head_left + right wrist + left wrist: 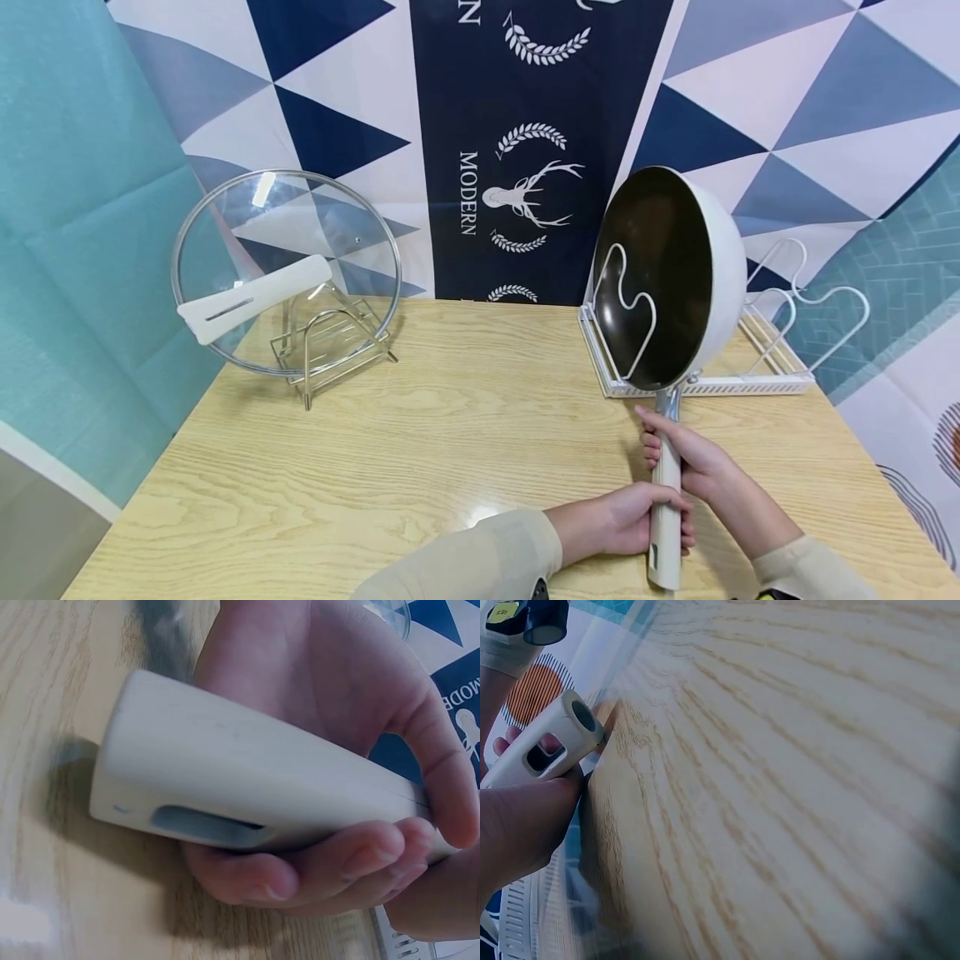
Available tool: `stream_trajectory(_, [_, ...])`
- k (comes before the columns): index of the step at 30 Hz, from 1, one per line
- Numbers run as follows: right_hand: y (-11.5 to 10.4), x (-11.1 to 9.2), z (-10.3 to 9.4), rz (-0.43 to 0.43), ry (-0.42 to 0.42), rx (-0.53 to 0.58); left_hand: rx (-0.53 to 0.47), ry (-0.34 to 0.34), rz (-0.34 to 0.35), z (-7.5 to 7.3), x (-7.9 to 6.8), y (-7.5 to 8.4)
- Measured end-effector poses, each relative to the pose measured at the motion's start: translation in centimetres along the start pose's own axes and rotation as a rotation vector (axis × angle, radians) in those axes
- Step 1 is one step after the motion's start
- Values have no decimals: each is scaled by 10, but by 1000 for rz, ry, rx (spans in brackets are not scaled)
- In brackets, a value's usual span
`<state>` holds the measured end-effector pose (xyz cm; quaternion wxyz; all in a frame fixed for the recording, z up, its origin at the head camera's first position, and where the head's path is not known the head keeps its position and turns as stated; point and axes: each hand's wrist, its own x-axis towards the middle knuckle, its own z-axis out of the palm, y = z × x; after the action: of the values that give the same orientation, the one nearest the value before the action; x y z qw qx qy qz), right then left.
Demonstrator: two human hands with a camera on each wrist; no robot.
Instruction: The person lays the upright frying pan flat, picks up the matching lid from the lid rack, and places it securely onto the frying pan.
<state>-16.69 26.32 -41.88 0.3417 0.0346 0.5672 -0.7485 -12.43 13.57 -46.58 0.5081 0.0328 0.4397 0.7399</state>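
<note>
A white pan (684, 275) with a dark inside stands on its edge right of the middle of the frame, its opening turned toward the left. Its handle (666, 473) runs straight down toward the lower edge. The left hand (628, 520) holds the handle near its end, its grip wrapped round it; in the right wrist view the curled fingers lie along one side of the handle, beside a long slot (202, 823). The right hand (699, 458) has its grip curled round the same handle higher up, nearer the pan.

The pan sits at a white rack (750, 387), among its wavy wire dividers. One divider (654, 322) rises in front of the dark inside; others stand to the pan's right. The pan's lower rim is at the rack's front bar, though I cannot tell whether the two touch.

At the left of the frame, a glass lid (279, 237) leans in a metal wire stand (307, 367), its long white knob (281, 286) slanting across it. Rack and stand rest on a wood-grained bench (420, 417). Light sleeves (480, 557) cover both forearms at the lower edge. Behind, a patterned wall covering (517, 100) shows triangles, a deer head and "MODERN" on a dark panel.
</note>
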Motion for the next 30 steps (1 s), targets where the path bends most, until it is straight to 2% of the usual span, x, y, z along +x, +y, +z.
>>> stream_trajectory(7, [-1, 1, -1, 3, -11, -5, 18, -22, -6, 1, -1, 1])
stream_trajectory(15, [-1, 1, -2, 1, -50, 22, 14, -7, -9, 1, -1, 0])
stream_trajectory(30, [0, 2, -1, -18, -44, 1, 29, 6, 1, 2, 2, -1])
